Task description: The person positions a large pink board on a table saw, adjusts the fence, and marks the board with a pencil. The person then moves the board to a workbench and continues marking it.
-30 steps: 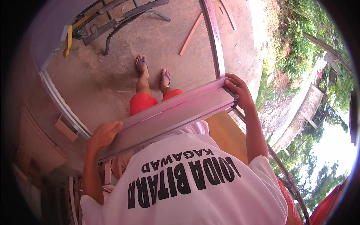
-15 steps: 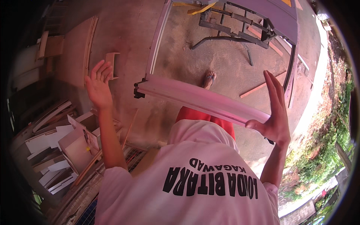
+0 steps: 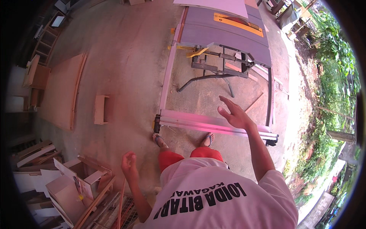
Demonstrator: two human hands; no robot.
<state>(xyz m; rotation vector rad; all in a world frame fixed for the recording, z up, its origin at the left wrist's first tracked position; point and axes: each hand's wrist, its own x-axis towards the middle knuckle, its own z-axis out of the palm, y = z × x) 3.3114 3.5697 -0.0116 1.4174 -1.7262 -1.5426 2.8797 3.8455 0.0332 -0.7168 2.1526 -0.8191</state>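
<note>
My right hand (image 3: pixel 228 110) is open with fingers extended over an aluminium fence (image 3: pixel 190 119), holding nothing; whether it touches the metal is unclear, though it looks raised. The fence spans two long rails (image 3: pixel 168 78) of a table saw with a grey top (image 3: pixel 198 30), yellow insert (image 3: pixel 256 29) and round blade. A black metal stand (image 3: pixel 213 74) is beneath. My left hand (image 3: pixel 129 164) hangs low at the left, empty, its fingers loosely bent. My sandalled feet show just below the fence.
A wooden panel (image 3: pixel 61 91) and small open box (image 3: pixel 101 108) lie on the concrete floor (image 3: pixel 126 65) at left. Piled board offcuts (image 3: pixel 74 183) fill the lower left. A white sheet (image 3: pixel 213 5) rests at the saw's far end. Greenery (image 3: pixel 328 45) borders the right.
Both hands have left the fence; my left has dropped low, my right is lifted with fingers extended. The view has swung up, showing the saw's whole top.
</note>
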